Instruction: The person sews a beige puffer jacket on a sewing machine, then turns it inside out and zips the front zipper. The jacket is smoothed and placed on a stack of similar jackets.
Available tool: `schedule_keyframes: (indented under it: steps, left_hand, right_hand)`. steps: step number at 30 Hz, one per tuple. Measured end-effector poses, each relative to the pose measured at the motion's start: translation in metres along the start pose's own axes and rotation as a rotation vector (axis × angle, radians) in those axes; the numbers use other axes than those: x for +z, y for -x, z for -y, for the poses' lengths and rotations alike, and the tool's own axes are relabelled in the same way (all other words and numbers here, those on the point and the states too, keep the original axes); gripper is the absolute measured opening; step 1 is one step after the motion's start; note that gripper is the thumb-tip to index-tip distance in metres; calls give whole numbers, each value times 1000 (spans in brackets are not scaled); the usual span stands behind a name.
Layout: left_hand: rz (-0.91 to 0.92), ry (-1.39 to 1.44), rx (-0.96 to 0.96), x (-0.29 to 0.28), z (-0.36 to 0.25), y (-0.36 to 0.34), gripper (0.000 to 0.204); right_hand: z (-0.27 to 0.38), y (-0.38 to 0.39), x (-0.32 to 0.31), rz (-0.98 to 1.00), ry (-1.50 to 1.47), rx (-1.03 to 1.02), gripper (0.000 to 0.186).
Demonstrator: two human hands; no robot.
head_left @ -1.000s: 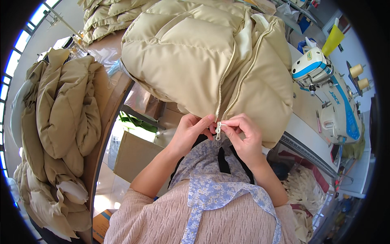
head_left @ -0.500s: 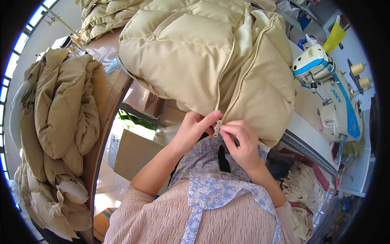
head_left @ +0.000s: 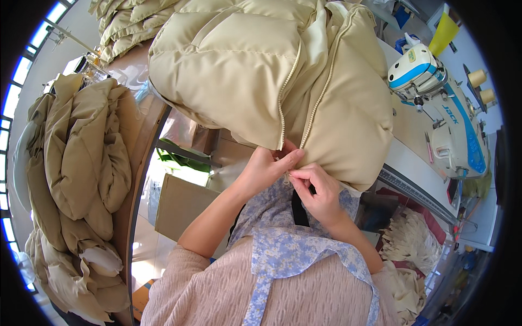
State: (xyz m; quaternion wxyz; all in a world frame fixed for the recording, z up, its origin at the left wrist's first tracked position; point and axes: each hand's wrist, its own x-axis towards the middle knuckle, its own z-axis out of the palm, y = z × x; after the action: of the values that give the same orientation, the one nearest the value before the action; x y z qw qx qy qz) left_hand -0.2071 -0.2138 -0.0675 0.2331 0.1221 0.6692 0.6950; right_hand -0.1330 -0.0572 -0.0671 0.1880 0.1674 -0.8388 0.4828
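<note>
Zipper edges (head_left: 281,114) have been parted wider at the bottom since half a second ago

Near: fingertips brought almost together in front of the floral apron (head_left: 293,255). By the right hand (head_left: 315,190), pinched narrow, a small zipper pull (head_left: 286,178) seems to be held, partly hidden. Left hand (head_left: 269,167) curled beside it; whether anything is gripped cannot be told. Just beyond, the beige puffer jacket (head_left: 228,70) is spread out, front open. Farther right, a white-and-blue sewing machine (head_left: 451,122) is mounted.
</note>
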Motion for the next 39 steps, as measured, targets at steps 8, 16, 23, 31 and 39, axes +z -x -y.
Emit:
schedule_keyframes:
  steps: [8,16,23,31,39]
  left_hand:
    - [-46,59,-19,10,-9,-1,21]
    - [28,281,-107,-8,-4,13,31]
    - [-111,428,-94,-23,6,16,37]
    - [-149,355,-17,-18,8,16,31]
    - [-147,316,13,-13,3,21,21]
  right_hand:
    - [2,-6,-7,46,9,82,13]
    - [-9,27,-5,141,-892,770,46]
    - [-15,0,11,98,-1135,765,26]
    - [-7,-6,20,-31,-990,758,18]
    - [-5,-7,28,-114,-965,699,21]
